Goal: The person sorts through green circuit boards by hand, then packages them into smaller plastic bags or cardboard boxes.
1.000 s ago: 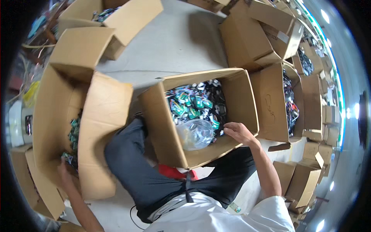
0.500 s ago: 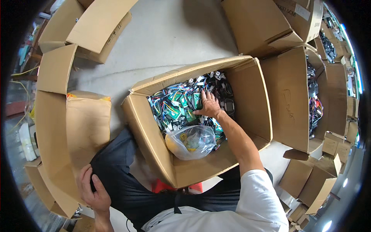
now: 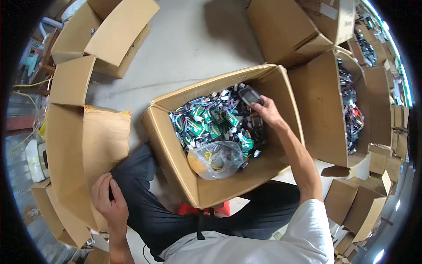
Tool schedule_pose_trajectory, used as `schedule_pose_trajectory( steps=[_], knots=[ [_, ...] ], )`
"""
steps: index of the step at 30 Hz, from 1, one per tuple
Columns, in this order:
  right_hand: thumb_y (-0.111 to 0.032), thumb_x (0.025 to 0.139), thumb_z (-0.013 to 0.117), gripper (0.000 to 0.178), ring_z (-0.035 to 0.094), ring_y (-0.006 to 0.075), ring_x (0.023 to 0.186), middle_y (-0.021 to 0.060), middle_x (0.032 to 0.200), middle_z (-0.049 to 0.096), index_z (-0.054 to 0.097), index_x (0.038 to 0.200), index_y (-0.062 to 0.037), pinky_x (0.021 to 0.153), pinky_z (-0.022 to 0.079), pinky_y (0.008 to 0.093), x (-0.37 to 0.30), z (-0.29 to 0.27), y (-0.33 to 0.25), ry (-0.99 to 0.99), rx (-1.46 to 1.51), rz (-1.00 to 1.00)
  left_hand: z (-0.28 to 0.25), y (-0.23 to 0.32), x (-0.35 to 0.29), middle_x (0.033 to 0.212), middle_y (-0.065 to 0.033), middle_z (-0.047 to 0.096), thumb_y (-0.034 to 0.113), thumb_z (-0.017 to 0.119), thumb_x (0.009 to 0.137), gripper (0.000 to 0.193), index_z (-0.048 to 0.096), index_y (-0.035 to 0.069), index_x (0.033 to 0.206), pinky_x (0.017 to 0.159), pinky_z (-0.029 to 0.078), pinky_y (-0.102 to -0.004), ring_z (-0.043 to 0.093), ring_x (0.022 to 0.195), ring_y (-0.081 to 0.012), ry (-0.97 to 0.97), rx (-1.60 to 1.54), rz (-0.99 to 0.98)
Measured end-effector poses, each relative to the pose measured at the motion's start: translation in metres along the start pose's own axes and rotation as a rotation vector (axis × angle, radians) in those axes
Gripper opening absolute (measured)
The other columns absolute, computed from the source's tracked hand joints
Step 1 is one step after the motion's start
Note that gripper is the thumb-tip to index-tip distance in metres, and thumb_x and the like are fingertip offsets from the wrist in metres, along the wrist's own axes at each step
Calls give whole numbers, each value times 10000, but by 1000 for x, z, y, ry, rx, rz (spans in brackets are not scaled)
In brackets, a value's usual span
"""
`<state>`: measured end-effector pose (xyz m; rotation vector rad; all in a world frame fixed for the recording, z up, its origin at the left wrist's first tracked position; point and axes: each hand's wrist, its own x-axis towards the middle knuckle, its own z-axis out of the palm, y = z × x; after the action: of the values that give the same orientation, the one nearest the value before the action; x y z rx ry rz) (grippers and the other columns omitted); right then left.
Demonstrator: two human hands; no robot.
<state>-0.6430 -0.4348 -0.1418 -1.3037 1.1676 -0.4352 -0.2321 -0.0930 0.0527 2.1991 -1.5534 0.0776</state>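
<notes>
My right hand point(image 3: 268, 112) grips a dark handheld device with a grey screen point(image 3: 250, 95). It holds the device over the far right part of a large open cardboard box point(image 3: 169, 158). In that box lies a heap of green circuit boards point(image 3: 194, 127) with coloured wires and white connectors. Toward its near side sits a clear plastic bag point(image 3: 217, 169) with yellow and other small things inside. Down at the left, my left hand point(image 3: 110, 203) is beside my knee, fingers loosely curled and thumb apart. I see nothing held in it.
Another open box point(image 3: 323, 110) on the right holds black devices and coloured cables point(image 3: 353, 119). Tall open cartons point(image 3: 66, 154) stand close on my left. More boxes point(image 3: 290, 31) are at the far right. A red seat point(image 3: 223, 208) shows beneath me.
My right hand has lifted off the circuit boards, moved right and taken up the dark device. My left hand has shifted slightly up, away from the knee.
</notes>
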Motion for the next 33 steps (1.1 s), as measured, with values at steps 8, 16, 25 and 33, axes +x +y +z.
schedule_pose_trajectory(
  steps=[8, 16, 25, 33],
  knots=[
    [-140, 961, 617, 312, 686, 232, 964, 151, 1048, 669, 542, 1224, 11, 769, 623, 320, -189, 39, -196, 4, 609, -217, 78, 135, -17, 1147, -170, 675, 51, 757, 823, 413, 629, -19, 1209, 898, 539, -347, 671, 1048, -254, -180, -1013, -80],
    [-194, 965, 649, 370, 707, 255, 918, 203, 1081, 665, 549, 1236, 36, 787, 620, 338, -296, 98, -158, -169, 635, -84, 79, 143, -38, 1448, -144, 507, 518, 621, 946, 769, 428, -40, 1438, 1125, 372, -415, 499, 1319, -242, -618, -2040, -281],
    [-275, 936, 722, 473, 588, 149, 1133, 95, 1215, 660, 597, 1292, 11, 1011, 472, 332, -169, 100, -106, -635, -82, 17, 47, 102, 36, 1103, -210, 688, 270, 478, 1050, 426, 452, -27, 1355, 932, 538, -392, 678, 1049, -302, -437, -1811, -577],
    [-283, 833, 704, 332, 657, 434, 984, 271, 1021, 685, 675, 985, 10, 819, 532, 492, 76, 33, 114, 430, -814, 171, 91, 96, 56, 1061, -226, 678, 364, 460, 1044, 504, 461, -36, 1350, 870, 559, -464, 684, 1026, -371, -636, -1611, -722]
  ],
)
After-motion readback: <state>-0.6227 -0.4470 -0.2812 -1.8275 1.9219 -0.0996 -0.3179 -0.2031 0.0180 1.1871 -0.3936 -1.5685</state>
